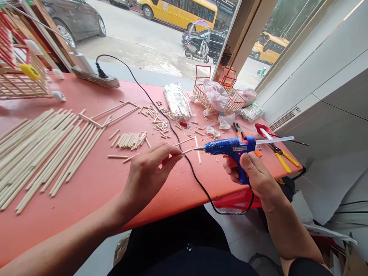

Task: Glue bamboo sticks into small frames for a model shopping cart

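Note:
My left hand [153, 172] pinches a short thin wooden stick [187, 151] between thumb and fingertips, above the red table [94, 199]. Wrapped round the handle of a blue glue gun [230, 146] is my right hand [254, 170]. The gun's metal nozzle points left, close to the stick's free end; whether they touch is hard to tell. A clear glue stick [276, 140] sticks out of the gun's back. Behind my hands, two thin sticks [197, 149] lie crossing or near each other on the table.
Long wooden sticks [57, 145] cover the left side. Short pieces [132, 140] lie mid-table. A black cord [138, 82] runs from a power strip [96, 76] to the gun. Small stick carts [201, 96], a foil-like bundle [176, 101] and yellow-handled pliers [283, 158] stand or lie farther back and right.

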`<state>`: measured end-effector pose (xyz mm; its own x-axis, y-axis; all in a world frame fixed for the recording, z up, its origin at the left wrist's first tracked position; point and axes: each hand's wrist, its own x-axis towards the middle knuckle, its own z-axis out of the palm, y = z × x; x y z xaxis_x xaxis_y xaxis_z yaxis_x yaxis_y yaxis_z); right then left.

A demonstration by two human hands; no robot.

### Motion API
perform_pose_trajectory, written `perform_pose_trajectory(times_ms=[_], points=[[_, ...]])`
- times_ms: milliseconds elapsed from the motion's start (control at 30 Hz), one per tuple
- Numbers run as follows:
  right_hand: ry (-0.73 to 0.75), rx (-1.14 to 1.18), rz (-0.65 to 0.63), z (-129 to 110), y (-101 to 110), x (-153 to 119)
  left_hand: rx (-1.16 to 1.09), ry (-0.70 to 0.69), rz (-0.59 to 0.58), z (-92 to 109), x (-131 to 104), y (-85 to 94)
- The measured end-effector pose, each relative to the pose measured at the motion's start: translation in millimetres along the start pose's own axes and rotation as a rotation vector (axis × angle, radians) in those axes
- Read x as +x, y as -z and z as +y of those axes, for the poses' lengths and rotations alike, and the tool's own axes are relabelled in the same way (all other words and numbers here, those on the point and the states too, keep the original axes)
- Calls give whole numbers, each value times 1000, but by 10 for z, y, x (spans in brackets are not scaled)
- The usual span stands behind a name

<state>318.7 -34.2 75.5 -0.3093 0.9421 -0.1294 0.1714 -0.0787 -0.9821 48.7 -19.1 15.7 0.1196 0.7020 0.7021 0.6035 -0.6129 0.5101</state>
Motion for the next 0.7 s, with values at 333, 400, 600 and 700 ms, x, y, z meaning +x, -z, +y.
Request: perform_pose_trajectory(times_ms=[333, 400, 600, 700], points=[[8, -2, -6, 3, -20, 24, -7, 0, -11, 10, -11, 7], [8, -4, -9, -6, -24, 23, -6, -7, -13, 10, -11, 7], [31, 14, -31, 31, -3, 29, -8, -5, -10, 15, -9, 14], [46, 39, -35, 74, 5, 40, -10, -3, -15, 19, -8, 17]])
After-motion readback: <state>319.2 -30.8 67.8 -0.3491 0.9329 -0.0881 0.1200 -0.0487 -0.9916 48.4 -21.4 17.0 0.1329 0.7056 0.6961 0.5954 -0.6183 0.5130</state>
